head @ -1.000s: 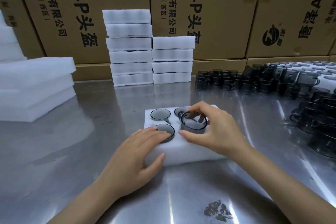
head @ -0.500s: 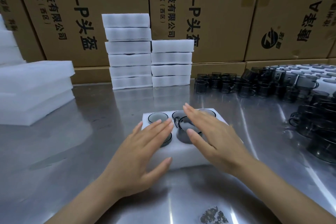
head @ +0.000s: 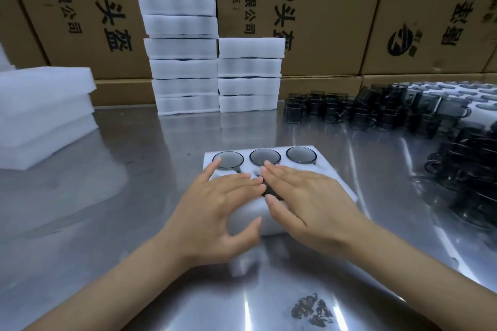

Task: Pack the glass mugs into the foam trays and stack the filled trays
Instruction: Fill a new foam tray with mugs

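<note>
Fingers straight and flat on both: left hand [head: 215, 204] and right hand [head: 309, 196] lie palm-down side by side on the near half of the foam tray [head: 333, 169], gripping nothing, left thumb hanging off the tray's front edge. Three glass mugs [head: 265, 156] sit sunk in the tray's far row; the near row is hidden under the hands. Tray rests mid steel table [head: 134, 196]; filled tray stacks [head: 185, 67] stand behind, loose mugs [head: 376, 110] crowd far right, foam sheets [head: 43, 110] lie left.
</note>
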Motion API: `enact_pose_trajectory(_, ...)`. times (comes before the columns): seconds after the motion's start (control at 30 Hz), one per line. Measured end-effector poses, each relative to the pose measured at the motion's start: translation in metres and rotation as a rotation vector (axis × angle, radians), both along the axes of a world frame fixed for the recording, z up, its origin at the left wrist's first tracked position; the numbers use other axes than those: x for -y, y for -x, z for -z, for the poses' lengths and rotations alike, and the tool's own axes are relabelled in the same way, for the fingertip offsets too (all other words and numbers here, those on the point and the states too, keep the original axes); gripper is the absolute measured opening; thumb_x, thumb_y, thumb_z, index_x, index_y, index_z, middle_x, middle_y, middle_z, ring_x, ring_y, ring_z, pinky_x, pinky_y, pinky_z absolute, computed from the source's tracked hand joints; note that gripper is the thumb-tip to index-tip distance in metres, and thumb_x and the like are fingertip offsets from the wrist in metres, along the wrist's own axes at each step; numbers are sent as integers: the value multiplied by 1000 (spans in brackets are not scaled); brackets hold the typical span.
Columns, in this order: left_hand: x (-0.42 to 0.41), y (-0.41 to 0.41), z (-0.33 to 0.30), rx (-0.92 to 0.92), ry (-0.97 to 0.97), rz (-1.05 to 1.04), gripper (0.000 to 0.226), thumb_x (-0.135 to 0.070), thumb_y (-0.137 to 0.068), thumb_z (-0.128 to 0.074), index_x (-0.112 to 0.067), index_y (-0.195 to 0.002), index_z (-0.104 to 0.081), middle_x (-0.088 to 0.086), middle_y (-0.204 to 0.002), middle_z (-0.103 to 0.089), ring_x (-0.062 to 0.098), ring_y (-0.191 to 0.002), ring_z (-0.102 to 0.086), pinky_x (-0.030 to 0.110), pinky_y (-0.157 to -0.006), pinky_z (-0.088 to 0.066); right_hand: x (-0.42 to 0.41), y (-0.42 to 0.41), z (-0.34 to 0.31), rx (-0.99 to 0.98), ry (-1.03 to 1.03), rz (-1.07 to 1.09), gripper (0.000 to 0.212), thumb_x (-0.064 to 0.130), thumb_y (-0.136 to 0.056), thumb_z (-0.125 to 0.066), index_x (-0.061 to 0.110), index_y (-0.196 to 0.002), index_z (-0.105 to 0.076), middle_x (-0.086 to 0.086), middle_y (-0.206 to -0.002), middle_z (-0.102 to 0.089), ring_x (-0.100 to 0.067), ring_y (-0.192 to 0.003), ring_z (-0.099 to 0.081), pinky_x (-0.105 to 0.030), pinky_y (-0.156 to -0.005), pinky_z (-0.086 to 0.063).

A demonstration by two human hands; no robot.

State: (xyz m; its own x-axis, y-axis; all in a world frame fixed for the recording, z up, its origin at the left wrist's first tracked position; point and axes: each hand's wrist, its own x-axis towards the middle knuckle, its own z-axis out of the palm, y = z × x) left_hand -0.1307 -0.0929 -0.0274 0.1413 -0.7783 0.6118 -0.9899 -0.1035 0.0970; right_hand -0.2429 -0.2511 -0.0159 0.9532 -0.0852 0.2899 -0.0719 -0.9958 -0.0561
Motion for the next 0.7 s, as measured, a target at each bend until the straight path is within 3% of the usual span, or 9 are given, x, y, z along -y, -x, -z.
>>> enact_pose_trajectory(0.13, -1, 0, -3, -55, -3, -9, 43, -39, -77, -50, -19, -108, -72, -9, -114, -68, 7, -108, -63, 47, -112, -24, 2, -3, -4, 15, -87, -9, 69, 54, -85, -15, 28, -146, -35, 11, -154, -27, 1, -140, -23, -16, -111, -17)
enact_pose_trajectory(0.27, -2, 6, 4, -117, 37, -39, 44, -40, -80, -47, -22, -114, -68, -13, -119, -64, 8, -112, -60, 42, -106, -34, 4, -5, -2, 104, -204, 17, 63, 60, -86, -18, 37, -136, -47, 20, -146, -39, 7, -133, -31, -18, -105, -30)
enact_pose_trajectory(0.33, -2, 7, 4, -132, 45, -43, 43, -40, -81, -46, -22, -113, -69, -14, -119, -64, 7, -113, -59, 36, -101, -40, 4, -5, 1, 188, -255, 25, 60, 63, -87, -18, 39, -131, -53, 25, -137, -48, 8, -128, -38, -17, -97, -33)
enact_pose_trajectory(0.43, -1, 6, 5, -138, 48, -40, 42, -39, -83, -46, -21, -113, -70, -12, -120, -64, 8, -114, -59, 33, -98, -41, 13, 0, 0, 438, -521, 62, 49, 57, -89, -28, 35, -116, -64, 30, -115, -60, 7, -115, -48, -18, -93, -37)
enact_pose_trajectory(0.5, -2, 6, 5, -151, 55, -39, 42, -39, -83, -47, -20, -113, -69, -12, -120, -64, 7, -115, -58, 32, -98, -40, 34, 5, -3, 616, -524, 221, 41, 47, -91, -36, 29, -114, -66, 21, -113, -62, -1, -114, -51, -23, -92, -39)
enact_pose_trajectory(0.57, -2, 6, 5, -158, 61, -34, 42, -39, -83, -47, -20, -113, -69, -12, -120, -64, 7, -115, -58, 31, -98, -41, 65, 14, -6, 650, -348, 471, 38, 36, -94, -44, 19, -124, -61, 5, -129, -59, -14, -125, -44, -31, -101, -34)
enact_pose_trajectory(0.63, -1, 5, 5, -159, 62, -27, 42, -40, -83, -47, -21, -113, -69, -13, -121, -63, 5, -115, -57, 29, -98, -40, 96, 25, -5, 450, -235, 779, 46, 34, -94, -46, 13, -135, -49, -8, -147, -40, -25, -139, -25, -43, -113, -19)
enact_pose_trajectory(0.7, -1, 4, 4, -165, 62, -20, 42, -41, -83, -47, -21, -114, -69, -15, -121, -62, 4, -115, -56, 27, -99, -39, 114, 35, -3, 213, -254, 1029, 54, 39, -93, -47, 10, -138, -41, -16, -155, -18, -34, -143, -7, -52, -114, -4)
